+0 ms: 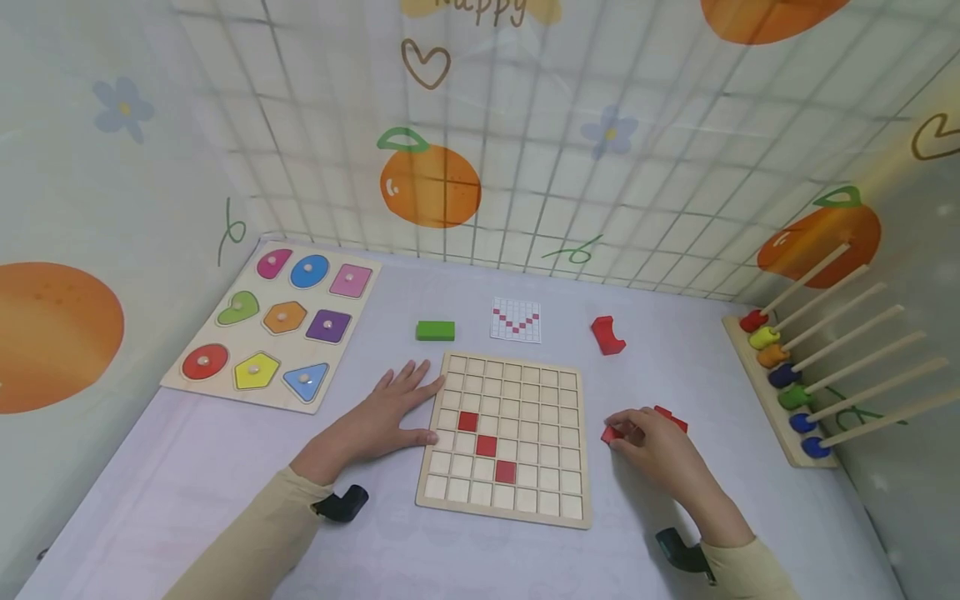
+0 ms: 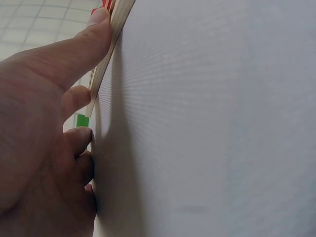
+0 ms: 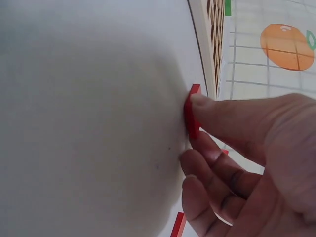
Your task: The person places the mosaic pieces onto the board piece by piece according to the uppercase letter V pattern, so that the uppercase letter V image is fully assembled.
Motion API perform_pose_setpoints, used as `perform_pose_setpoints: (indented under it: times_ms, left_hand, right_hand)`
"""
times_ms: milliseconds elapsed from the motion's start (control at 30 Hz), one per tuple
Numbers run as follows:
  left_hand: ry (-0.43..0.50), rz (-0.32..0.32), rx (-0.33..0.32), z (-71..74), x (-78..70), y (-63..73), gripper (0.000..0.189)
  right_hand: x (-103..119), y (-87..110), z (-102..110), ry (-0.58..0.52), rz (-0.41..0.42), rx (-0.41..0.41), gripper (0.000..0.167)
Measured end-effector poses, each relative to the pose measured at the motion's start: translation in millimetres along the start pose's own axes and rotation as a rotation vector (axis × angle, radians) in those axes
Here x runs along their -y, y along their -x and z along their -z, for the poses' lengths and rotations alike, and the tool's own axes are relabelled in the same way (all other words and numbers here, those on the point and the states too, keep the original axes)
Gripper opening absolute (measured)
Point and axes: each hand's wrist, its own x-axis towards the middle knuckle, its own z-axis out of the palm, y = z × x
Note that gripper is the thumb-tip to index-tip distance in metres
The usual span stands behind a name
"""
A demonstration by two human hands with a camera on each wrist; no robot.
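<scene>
A wooden grid board (image 1: 512,517) lies flat in the middle of the table in the head view. Three red squares (image 1: 486,447) sit in its cells in a diagonal line. My left hand (image 1: 378,421) is spread flat along the board's left side, thumb and index finger touching its edge. To the right of the board, my right hand (image 1: 656,450) pinches a red square tile (image 3: 192,113) between thumb and fingers, at the tabletop. More red tiles (image 1: 675,418) show just behind that hand, partly hidden by it.
Behind the board lie a green block (image 1: 436,331), a printed pattern card (image 1: 516,320) and a red arched block (image 1: 607,335). A knobbed shape puzzle (image 1: 247,333) occupies the left. On the right stands a pegged rack (image 1: 813,460) with coloured beads.
</scene>
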Motion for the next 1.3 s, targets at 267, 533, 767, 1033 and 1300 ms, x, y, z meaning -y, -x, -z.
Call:
perform_pose_setpoints:
  times_ms: [267, 533, 767, 1033, 1300]
  left_hand:
    - [0.0, 0.013, 0.007, -0.6, -0.1, -0.2, 0.089]
    - [0.0, 0.017, 0.01, -0.8, 0.4, -1.0, 0.09]
    - [0.0, 0.008, 0.005, -1.4, 1.6, -0.4, 0.089]
    - [-0.001, 0.006, 0.0, -1.2, 0.8, -0.9, 0.089]
    - [-0.008, 0.0, 0.001, -2.2, 2.4, -1.6, 0.09]
  right_hand:
    - [-1.0, -0.7, -0.1, -0.01, 0.018, 0.012, 0.031]
    - [-1.4, 2.6, -0.3, -0.002, 0.05, 0.014, 0.031]
    - [-2.1, 3.9, -0.6, -0.022, 0.075, 0.005, 0.03]
    - [-0.6, 4.5, 0.7, -0.079, 0.102, -0.019, 0.032]
    - [4.9, 3.4, 0.2, -0.119, 0.122, -0.081, 0.036]
